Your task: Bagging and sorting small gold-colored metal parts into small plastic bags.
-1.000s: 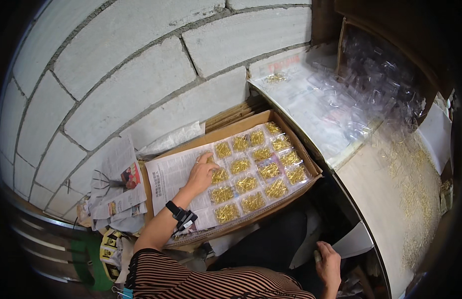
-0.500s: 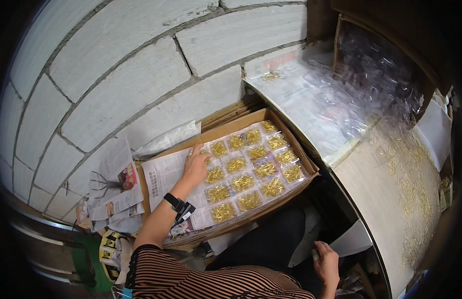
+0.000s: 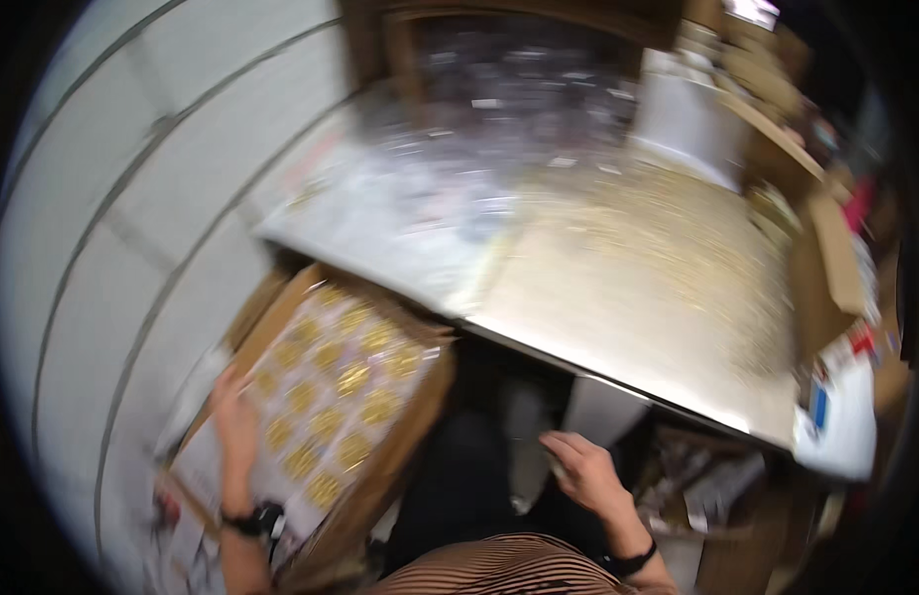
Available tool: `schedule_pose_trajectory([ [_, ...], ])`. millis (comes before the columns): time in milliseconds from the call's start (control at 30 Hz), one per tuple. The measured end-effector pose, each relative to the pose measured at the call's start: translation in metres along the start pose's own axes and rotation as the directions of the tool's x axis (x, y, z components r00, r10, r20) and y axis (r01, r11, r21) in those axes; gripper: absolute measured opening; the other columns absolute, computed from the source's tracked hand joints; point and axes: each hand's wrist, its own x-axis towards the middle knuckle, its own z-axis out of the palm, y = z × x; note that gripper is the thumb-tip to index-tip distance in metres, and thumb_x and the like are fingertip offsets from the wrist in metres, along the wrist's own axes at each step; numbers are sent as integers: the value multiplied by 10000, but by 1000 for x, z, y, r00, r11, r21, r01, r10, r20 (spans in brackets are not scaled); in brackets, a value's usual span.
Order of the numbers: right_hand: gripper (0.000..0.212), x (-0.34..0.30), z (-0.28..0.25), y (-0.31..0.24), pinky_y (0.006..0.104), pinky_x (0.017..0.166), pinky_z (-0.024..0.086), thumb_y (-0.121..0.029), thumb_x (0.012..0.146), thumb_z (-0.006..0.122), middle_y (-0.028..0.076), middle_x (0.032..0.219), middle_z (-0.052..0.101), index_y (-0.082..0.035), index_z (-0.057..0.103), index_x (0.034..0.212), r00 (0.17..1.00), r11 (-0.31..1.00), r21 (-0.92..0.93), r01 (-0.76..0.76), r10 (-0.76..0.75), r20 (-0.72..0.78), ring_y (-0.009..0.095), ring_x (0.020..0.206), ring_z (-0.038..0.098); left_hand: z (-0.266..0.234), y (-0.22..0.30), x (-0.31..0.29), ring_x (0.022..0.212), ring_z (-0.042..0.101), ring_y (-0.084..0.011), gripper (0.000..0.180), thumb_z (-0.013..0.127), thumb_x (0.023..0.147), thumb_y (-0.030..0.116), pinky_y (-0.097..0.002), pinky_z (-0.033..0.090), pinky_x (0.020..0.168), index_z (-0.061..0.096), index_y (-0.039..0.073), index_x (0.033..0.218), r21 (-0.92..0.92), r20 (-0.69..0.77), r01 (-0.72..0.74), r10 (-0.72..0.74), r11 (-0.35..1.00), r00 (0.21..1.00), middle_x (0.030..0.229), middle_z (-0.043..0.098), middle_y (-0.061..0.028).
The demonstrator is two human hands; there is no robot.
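My left hand (image 3: 233, 412) rests over the left part of a cardboard box (image 3: 420, 412), blurred by motion, its fingers reaching forward beside the packets. In the box, several clear packets of small gold-coloured metal pieces (image 3: 326, 424) lie in rows on newspaper (image 3: 200, 466). The packet nearest my left fingertips (image 3: 266, 383) lies in the outermost row. My right hand (image 3: 586, 474) is above my lap, in front of the table edge, with fingers and thumb curled together. Whatever may be between them is too small to make out.
A table (image 3: 559, 297) carries loose gold-coloured pieces (image 3: 697, 248) on its right and a heap of clear plastic bags (image 3: 509, 109) at the back. A block wall (image 3: 103, 278) closes the left side. An open carton (image 3: 826, 248) stands at the table's right end.
The view has swung right, so box and left hand sit further left and more of the table shows. My left fingers have come off the packet they were touching. My right hand stays curled.
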Motion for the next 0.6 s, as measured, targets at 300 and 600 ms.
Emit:
schedule_pose_trajectory([
  [300,455,-21,-122,129,391,999,404,-71,839,582,216,1272,514,-43,486,1283,732,884,-71,-462,336,-592,369,1174,501,87,255,100,737,590,-113,140,590,861,77,-242,463,671,654,-38,909,-738,367,49,340,673,866,792,656,-77],
  [600,597,91,-164,195,546,1090,221,-449,937,365,209,1467,268,-115,297,1427,685,530,-462,-711,671,-283,518,1317,222,265,375,175,861,629,-387,310,583,837,294,-441,493,756,652,-5,882,-91,578,-121,152,988,802,903,656,-225],
])
